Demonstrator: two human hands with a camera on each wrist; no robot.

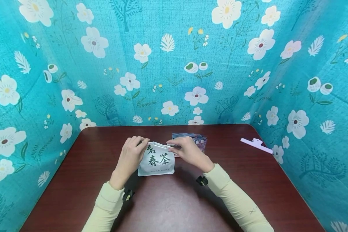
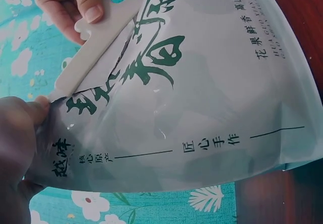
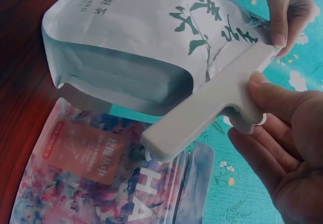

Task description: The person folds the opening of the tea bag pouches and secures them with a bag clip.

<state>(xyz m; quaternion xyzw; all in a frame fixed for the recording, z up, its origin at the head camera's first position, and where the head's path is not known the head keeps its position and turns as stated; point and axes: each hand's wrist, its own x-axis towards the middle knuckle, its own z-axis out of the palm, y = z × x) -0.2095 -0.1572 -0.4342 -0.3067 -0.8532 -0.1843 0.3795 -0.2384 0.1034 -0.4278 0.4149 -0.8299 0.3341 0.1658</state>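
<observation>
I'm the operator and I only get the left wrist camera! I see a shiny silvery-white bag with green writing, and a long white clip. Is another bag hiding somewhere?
Observer: Yes! A blue-and-pink patterned pouch with white letters is there; in the head view it's partly behind the person's bare right hand.

Operator: Ooh! Any more clips besides the long white clip I've got?

Observer: One more: a long, pale lilac clip with a little tab lies near the right edge of the dark reddish-brown table.
</observation>
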